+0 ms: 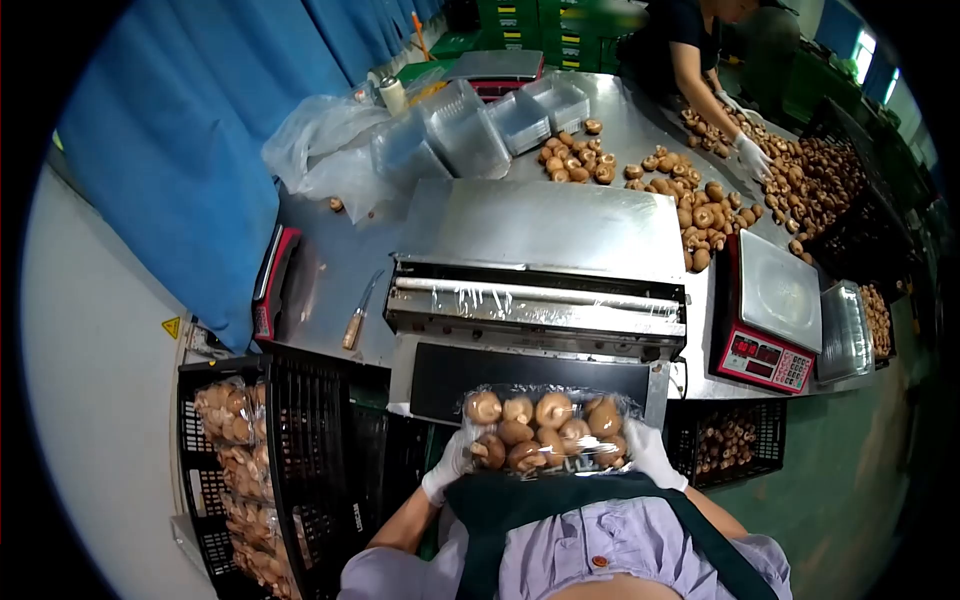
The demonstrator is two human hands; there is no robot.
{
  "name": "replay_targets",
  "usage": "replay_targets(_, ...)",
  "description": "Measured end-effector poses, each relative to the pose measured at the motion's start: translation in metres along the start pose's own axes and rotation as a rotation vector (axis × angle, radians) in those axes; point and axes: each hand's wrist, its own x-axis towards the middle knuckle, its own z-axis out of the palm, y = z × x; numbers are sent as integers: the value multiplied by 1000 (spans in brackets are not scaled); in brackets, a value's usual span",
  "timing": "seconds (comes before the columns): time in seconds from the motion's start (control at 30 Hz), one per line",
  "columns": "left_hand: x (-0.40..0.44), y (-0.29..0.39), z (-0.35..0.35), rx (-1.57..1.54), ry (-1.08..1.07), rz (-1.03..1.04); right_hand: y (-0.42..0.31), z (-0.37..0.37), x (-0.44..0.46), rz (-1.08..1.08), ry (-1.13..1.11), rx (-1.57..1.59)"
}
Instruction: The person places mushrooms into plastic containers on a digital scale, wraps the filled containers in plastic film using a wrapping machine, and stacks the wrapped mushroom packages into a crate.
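Note:
Between my two hands, close to my apron, is a clear tray of brown mushrooms [550,432] covered with plastic film. My left hand [449,468], in a white glove, grips the tray's left end. At its right end my right hand [652,456], also gloved in white, has hold of it. The fingers are partly hidden by the tray. Just beyond lies the dark plate [530,378] of a film wrapping machine [540,225], with a roll of clear film [530,300] across its front.
A knife [360,315] lies left of the machine. A red scale [770,320] stands right, loose mushrooms [705,215] behind it. Stacked clear trays [465,130] are at the back. A black crate [310,450] holds packed mushrooms at left. A co-worker's gloved hand [752,157] touches mushrooms.

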Motion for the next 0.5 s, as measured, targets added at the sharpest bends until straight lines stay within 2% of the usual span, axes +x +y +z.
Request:
replay_targets(0.03,12,-3,9,-183,-39,-71,-6,6,6,254,60,527)
replay_targets(0.07,21,-2,16,-327,-62,-137,-17,8,19,304,78,657)
replay_targets(0.13,34,-3,30,-478,-69,-201,-41,5,32,246,44,649)
replay_targets(0.3,28,-1,33,-598,-48,-234,-104,-17,31,-7,-98,509)
replay_targets(0.4,28,0,38,-635,-50,-230,-123,-32,45,-40,-119,592)
replay_targets(0.47,33,-2,48,-668,-53,-225,-116,-45,63,-4,-130,879)
replay_targets(0.5,36,-2,52,-687,-58,-221,-107,-45,79,-78,-141,1361)
